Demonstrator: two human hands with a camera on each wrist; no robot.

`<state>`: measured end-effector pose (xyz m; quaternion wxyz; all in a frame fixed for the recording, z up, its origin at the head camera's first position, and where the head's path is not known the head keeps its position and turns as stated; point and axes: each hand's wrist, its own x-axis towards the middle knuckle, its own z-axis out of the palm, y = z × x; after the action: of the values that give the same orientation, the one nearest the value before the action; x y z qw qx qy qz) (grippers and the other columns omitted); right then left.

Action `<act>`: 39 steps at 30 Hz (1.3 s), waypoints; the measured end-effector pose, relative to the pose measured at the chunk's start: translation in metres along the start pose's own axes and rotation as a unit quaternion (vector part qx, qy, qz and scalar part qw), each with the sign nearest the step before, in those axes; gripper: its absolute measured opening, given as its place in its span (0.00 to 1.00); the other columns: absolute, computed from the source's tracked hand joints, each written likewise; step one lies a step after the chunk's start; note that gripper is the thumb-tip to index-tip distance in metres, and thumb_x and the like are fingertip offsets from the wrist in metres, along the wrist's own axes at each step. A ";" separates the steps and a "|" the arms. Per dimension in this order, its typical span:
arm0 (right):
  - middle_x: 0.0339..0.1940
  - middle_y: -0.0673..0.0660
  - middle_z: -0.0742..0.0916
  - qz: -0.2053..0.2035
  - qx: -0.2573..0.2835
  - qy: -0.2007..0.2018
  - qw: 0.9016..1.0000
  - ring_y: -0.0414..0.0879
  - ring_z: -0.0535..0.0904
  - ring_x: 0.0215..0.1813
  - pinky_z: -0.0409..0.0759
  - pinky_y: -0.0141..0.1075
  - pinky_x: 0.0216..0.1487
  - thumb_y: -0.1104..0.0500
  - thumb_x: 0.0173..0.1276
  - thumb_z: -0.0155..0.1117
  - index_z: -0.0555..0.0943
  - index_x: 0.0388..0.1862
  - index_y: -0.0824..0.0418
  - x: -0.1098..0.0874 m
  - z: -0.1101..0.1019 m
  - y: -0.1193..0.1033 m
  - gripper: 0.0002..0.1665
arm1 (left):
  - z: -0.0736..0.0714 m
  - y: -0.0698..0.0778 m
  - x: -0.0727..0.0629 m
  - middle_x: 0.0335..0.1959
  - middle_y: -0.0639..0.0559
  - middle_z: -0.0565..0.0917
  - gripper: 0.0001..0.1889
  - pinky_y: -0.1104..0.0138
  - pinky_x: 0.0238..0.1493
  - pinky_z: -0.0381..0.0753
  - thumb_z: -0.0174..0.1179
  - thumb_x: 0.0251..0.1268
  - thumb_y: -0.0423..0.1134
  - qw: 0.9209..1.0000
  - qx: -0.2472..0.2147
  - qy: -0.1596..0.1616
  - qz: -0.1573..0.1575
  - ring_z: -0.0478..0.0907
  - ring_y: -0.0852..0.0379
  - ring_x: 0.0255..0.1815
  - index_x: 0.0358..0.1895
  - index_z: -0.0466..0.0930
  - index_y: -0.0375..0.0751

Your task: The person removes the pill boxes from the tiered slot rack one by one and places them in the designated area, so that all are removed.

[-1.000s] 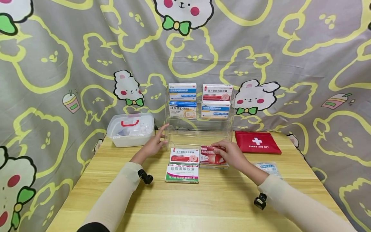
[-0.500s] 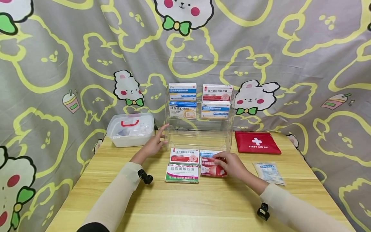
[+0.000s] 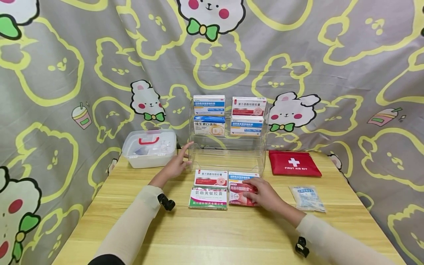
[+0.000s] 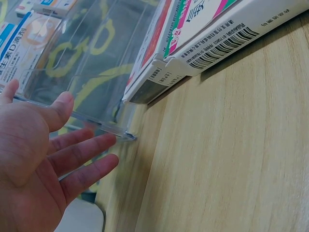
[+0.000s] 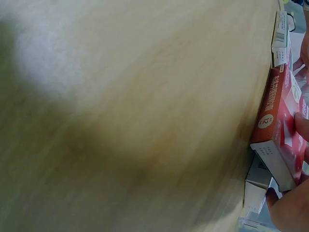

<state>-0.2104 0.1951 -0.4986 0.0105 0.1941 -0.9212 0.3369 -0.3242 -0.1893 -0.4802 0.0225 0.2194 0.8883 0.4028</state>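
Observation:
My right hand [image 3: 265, 193] grips a red medicine box [image 3: 240, 194] by its right side. In the right wrist view, digits lie on the face of the red box [image 5: 285, 121] and at its end. Partly hidden behind it is a blue-and-white medicine box [image 3: 243, 176]. To the left lie a red-and-white box [image 3: 211, 177] and a green-and-purple box [image 3: 208, 198]. My left hand [image 3: 174, 165] is at the left side of a clear acrylic stand [image 3: 228, 156], fingers extended. The left wrist view shows this hand [image 4: 53, 150] with spread fingers, holding nothing.
Several medicine boxes, including a vitamin D box [image 3: 208, 126], fill the stand's upper tiers. A lidded clear plastic case [image 3: 150, 149] sits at the back left. On the right are a red first aid pouch [image 3: 294, 163] and a small white-and-blue packet [image 3: 307, 198].
My right hand has brought the red box toward the table's front, uncovering the top of the blue-and-white box behind it. My left hand has stayed at the stand's side.

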 end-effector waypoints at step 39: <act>0.63 0.55 0.80 -0.068 -0.023 -0.005 0.997 0.52 0.70 0.63 0.76 0.56 0.60 0.48 0.68 0.75 0.86 0.53 0.48 -0.010 0.008 0.008 0.17 | 0.000 -0.003 0.000 0.66 0.28 0.77 0.44 0.53 0.44 0.85 0.57 0.78 0.32 1.000 0.021 0.004 0.000 0.77 0.37 0.66 0.84 0.40 0.66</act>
<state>-0.2034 0.1987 -0.5111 0.0335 0.2574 -0.9137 0.3128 -0.3258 -0.1909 -0.4822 0.0141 0.2187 0.8967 0.3846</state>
